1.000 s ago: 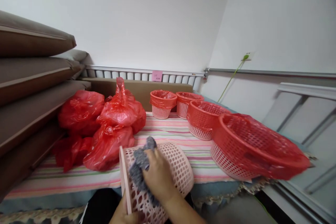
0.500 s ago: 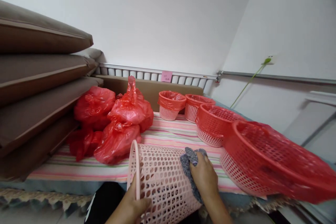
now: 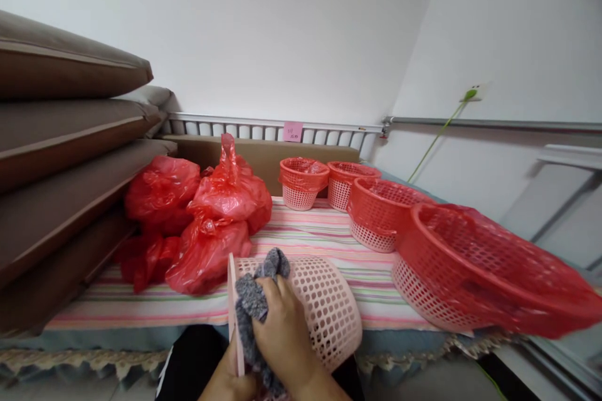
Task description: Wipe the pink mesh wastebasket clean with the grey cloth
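Observation:
A pale pink perforated plastic basket (image 3: pixel 329 301) lies on its side in front of me, its open rim turned left. My left hand (image 3: pixel 230 376) grips that rim low down, its fingers partly hidden inside. In my right hand (image 3: pixel 285 332) is a bunched grey cloth (image 3: pixel 251 297), pressed against the basket's wall close to the rim. The basket rests over my lap at the edge of the striped cover (image 3: pixel 310 235).
Red plastic bags (image 3: pixel 211 250), knotted and full, are heaped at left beside stacked brown cushions (image 3: pixel 70 119). Several red-lined baskets (image 3: pixel 371 241) run along the right side. Behind them stands a white radiator (image 3: pixel 216 122) with a pink note (image 3: pixel 293 131).
My right hand has slid the grey cloth leftward along the basket, from near its base to near the rim. My left hand still holds the rim. The view has shifted slightly.

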{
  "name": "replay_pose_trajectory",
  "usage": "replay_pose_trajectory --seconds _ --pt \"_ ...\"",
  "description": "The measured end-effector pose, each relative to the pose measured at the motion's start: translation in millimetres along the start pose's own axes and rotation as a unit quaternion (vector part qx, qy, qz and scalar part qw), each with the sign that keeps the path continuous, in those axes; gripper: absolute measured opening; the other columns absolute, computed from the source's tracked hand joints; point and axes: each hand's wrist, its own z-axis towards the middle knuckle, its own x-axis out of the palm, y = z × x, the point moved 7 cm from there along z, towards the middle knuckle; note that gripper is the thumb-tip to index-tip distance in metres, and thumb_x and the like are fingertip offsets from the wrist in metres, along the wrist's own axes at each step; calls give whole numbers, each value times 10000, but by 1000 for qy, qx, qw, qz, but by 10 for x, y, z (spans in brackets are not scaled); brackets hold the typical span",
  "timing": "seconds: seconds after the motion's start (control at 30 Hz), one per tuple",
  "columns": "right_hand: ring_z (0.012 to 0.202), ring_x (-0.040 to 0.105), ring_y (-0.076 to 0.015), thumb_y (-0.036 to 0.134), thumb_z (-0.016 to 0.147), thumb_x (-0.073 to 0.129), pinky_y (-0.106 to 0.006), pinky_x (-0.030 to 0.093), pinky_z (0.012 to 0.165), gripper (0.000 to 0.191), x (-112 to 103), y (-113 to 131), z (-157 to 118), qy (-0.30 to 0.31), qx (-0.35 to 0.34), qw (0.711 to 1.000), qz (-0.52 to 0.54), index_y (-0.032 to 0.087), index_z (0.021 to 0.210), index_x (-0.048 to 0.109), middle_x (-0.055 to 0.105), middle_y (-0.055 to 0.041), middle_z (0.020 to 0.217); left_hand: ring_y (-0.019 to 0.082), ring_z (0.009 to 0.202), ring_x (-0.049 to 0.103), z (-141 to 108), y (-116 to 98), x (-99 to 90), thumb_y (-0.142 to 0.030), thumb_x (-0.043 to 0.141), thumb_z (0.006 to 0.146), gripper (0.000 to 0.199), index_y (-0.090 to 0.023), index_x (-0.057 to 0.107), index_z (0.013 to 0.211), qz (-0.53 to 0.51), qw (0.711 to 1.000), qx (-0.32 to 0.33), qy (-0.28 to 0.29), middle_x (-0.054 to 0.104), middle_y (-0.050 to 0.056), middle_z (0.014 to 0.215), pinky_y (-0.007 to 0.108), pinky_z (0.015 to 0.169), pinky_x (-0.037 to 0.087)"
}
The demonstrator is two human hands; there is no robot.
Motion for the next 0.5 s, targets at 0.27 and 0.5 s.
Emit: replay_pose_trajectory --seconds 0.27,0.5 --pt "819 569 -254 139 718 463 -361 424 654 321 -791 -1432 -99 -160 110 964 -182 309 983 527 559 -23 825 322 1231 470 -117 38 281 -194 691 685 952 -260 101 1429 5 993 -15 113 578 109 1275 484 1057 304" --pt "843 577 -277 189 750 473 -388 450 688 220 -600 -1146 -31 -101 136 972 -161 223 954 549 588 -69 886 299 1299 382 -47 214 135 -320 707 690 923 -287 143 1420 37 984 21 174 499 83 1356 488 1121 175"
